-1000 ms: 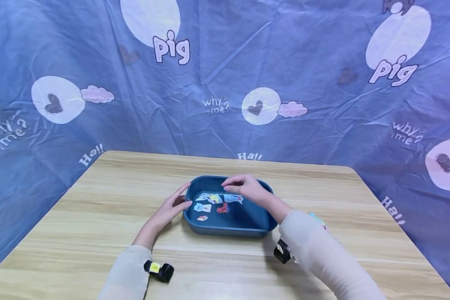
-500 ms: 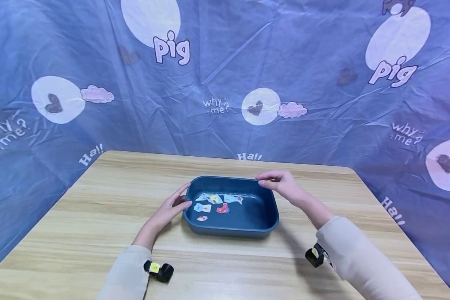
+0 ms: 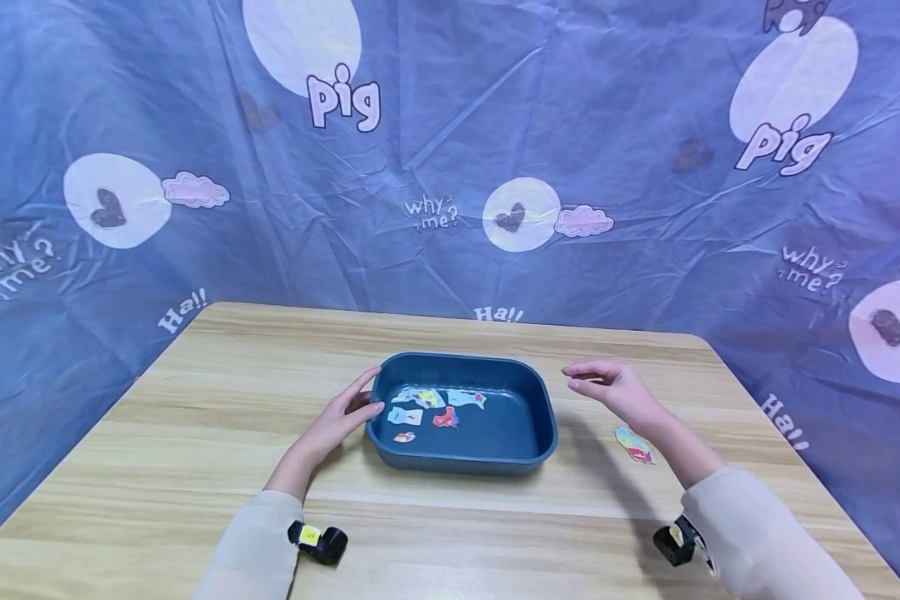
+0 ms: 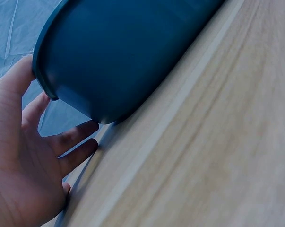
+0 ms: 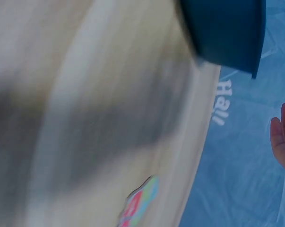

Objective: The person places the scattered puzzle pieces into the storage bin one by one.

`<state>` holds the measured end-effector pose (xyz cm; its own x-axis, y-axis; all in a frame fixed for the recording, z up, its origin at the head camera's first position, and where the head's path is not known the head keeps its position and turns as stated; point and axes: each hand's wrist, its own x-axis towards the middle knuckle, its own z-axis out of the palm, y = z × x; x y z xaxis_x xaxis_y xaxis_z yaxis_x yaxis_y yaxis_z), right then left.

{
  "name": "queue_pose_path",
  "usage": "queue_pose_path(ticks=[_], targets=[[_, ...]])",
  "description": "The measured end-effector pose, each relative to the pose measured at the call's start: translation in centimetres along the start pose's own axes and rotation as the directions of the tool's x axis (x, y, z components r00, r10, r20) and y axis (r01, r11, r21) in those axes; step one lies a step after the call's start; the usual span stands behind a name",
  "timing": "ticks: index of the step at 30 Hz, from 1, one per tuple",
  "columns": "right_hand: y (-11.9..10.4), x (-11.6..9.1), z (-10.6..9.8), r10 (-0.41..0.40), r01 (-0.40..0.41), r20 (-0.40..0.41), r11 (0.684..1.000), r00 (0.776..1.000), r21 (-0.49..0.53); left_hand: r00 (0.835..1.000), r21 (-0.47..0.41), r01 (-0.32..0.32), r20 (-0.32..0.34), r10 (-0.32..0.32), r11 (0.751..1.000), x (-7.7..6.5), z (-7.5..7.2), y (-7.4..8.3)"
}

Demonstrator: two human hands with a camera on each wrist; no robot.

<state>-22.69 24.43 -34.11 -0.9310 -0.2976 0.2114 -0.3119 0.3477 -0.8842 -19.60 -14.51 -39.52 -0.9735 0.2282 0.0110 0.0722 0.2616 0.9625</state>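
A dark blue rectangular tub (image 3: 465, 468) stands on the table. My left hand (image 3: 335, 422) lies against its left end, with thumb and index finger at the rim and the other fingers spread lower by the wall, as the left wrist view shows. Inside the tub, at its left side, lie several flat cutouts: a white and yellow one (image 3: 426, 397), a pale blue one (image 3: 467, 399), a light blue and white one (image 3: 405, 416), a red one (image 3: 446, 417) and a small one (image 3: 404, 437). My right hand (image 3: 624, 398) hovers right of the tub, fingers loosely bent, holding nothing.
A colourful flat cutout (image 3: 635, 446) lies on the wooden table (image 3: 450, 533) below the right hand, right of the tub. Black wrist cameras sit on both sleeves. A blue printed cloth (image 3: 420, 275) hangs behind the table and along its sides.
My right hand has moved from over the tub, past its back right corner, to the table's right side. The cutout there shows again. Left hand and tub have stayed put.
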Motion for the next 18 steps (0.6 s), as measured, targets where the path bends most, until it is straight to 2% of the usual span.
queue_pose_path(ticks=[9,18], targets=[[2.3,-2.7,-2.0,0.083,-0.090,-0.058,0.988,0.995,-0.126,1.000,-0.010,-0.007,0.008,0.008,1.000,0.1,0.0,-0.1],[3.9,-4.7,-3.0,0.112,-0.126,-0.095,0.980,0.989,-0.156,0.999,-0.034,-0.028,0.019,0.029,0.999,0.1,-0.1,-0.2]])
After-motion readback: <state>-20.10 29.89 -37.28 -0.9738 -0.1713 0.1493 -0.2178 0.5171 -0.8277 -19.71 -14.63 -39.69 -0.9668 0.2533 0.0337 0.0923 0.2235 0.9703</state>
